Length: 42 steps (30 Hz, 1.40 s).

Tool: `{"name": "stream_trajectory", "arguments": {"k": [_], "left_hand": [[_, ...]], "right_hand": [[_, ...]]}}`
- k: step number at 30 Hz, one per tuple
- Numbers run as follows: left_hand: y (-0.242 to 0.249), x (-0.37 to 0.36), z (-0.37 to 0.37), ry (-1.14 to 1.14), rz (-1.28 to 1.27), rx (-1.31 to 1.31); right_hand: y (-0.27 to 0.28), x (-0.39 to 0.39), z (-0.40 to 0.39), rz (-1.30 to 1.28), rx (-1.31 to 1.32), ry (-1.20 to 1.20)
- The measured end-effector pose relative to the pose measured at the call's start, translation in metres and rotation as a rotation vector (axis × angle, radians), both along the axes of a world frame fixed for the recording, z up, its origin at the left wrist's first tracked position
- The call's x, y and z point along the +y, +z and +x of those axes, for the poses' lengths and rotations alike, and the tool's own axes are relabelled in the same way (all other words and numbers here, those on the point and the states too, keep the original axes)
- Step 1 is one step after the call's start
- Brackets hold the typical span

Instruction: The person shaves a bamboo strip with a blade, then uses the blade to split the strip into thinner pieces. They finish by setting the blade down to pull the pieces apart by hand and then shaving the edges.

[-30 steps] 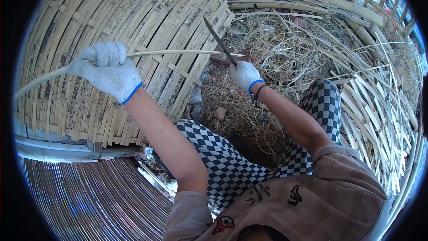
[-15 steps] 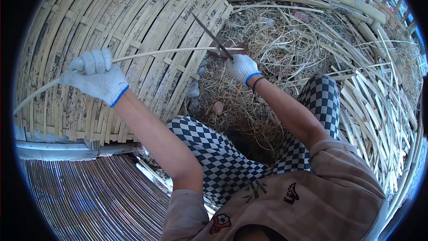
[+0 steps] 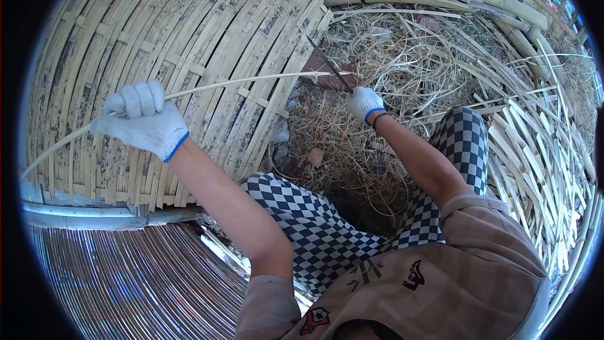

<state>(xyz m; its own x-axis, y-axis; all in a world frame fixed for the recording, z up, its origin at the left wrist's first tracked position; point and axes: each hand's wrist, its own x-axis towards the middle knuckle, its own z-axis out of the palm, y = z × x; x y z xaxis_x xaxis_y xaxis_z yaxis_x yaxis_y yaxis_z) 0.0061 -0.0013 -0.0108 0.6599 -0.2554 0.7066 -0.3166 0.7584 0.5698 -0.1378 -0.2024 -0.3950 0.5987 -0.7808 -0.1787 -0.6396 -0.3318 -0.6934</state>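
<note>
White gloves with blue cuffs cover both hands. My left hand (image 3: 141, 116) is closed around a long, thin bamboo strip (image 3: 236, 81), which bows from the far left edge across to the centre. My right hand (image 3: 365, 102) grips a long dark knife (image 3: 329, 63), its blade slanting up and to the left. The blade crosses the strip near the strip's right end. Fingers of my right hand hide the knife's handle. Beneath the crossing lies a flat reddish-brown piece (image 3: 328, 80) on the ground.
Woven bamboo slats (image 3: 189, 38) fill the upper left. Curly shavings (image 3: 409, 56) cover the ground in the middle. Split bamboo strips (image 3: 528, 164) are piled at right, with thick poles (image 3: 503, 3) behind. Checkered trouser legs (image 3: 314, 214) are below my hands.
My right hand and the knife have moved right and slightly down, along the strip's end. My left hand has shifted slightly right and down, still holding the strip. The whole view has shifted a little.
</note>
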Motion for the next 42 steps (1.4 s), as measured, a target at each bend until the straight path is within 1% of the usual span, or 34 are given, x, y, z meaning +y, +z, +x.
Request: {"name": "stream_trajectory", "arguments": {"k": [1,3,4,7,8,9,11,13,14,15,19,23,24,27,28,30,31,32,33,36,39,42], "left_hand": [[0.001,-0.003,-0.001,0.028,-0.009,0.022],[0.002,-0.005,-0.001,0.090,-0.012,0.077],[0.002,-0.005,0.000,0.086,-0.010,0.077],[0.005,-0.007,-0.003,0.099,-0.011,0.080],[0.005,-0.009,-0.005,0.116,-0.008,0.084],[0.006,-0.010,-0.008,0.133,-0.005,0.086],[0.004,-0.007,-0.005,0.085,-0.002,0.062],[0.003,-0.004,-0.001,0.058,0.002,0.047],[0.003,-0.003,0.000,0.057,0.000,0.047],[0.003,-0.004,-0.001,0.053,-0.004,0.048],[0.002,-0.009,-0.003,0.089,-0.024,0.052],[0.005,-0.010,-0.002,0.128,-0.044,0.097],[0.005,-0.011,-0.002,0.129,-0.048,0.097],[0.007,-0.011,0.000,0.090,-0.031,0.119],[0.007,-0.011,-0.001,0.094,-0.021,0.108],[0.007,-0.011,-0.003,0.100,-0.001,0.089],[0.009,-0.014,-0.010,0.102,0.021,0.093],[0.011,-0.016,-0.018,0.104,0.041,0.095],[0.014,-0.017,-0.023,0.108,0.056,0.098],[0.019,-0.016,-0.027,-0.066,0.096,0.046],[0.021,-0.020,-0.033,0.013,0.049,0.095],[0.021,-0.032,-0.045,0.207,0.064,0.069]], "right_hand": [[0.013,0.002,0.001,0.032,0.001,0.004],[0.041,0.012,-0.004,-0.044,-0.078,0.048],[0.052,0.019,-0.006,-0.080,-0.116,0.071],[0.067,0.030,-0.001,-0.163,-0.223,0.125],[0.064,0.032,-0.003,-0.148,-0.249,0.111],[0.055,0.032,-0.006,-0.086,-0.216,0.069],[0.022,0.028,-0.014,0.043,-0.151,-0.018],[-0.040,0.003,-0.012,0.200,0.092,-0.135],[-0.057,-0.007,-0.022,0.181,0.137,-0.098],[-0.054,-0.012,-0.030,0.160,0.182,-0.064],[-0.033,-0.009,-0.022,0.105,0.126,-0.072],[0.006,0.009,-0.017,-0.079,-0.023,0.036],[0.005,0.012,-0.017,-0.086,-0.073,0.031],[-0.026,0.016,-0.024,0.042,-0.018,-0.084],[-0.040,0.012,-0.029,0.083,0.082,-0.114],[-0.067,-0.003,-0.044,0.138,0.180,-0.133],[-0.071,-0.008,-0.048,0.163,0.230,-0.143],[-0.075,-0.009,-0.047,0.182,0.214,-0.147],[-0.073,-0.010,-0.045,0.197,0.198,-0.148],[-0.062,-0.012,-0.042,0.221,0.141,-0.110],[-0.035,-0.007,-0.042,0.192,0.081,-0.099],[0.013,0.000,-0.041,0.080,0.023,-0.079]]}}
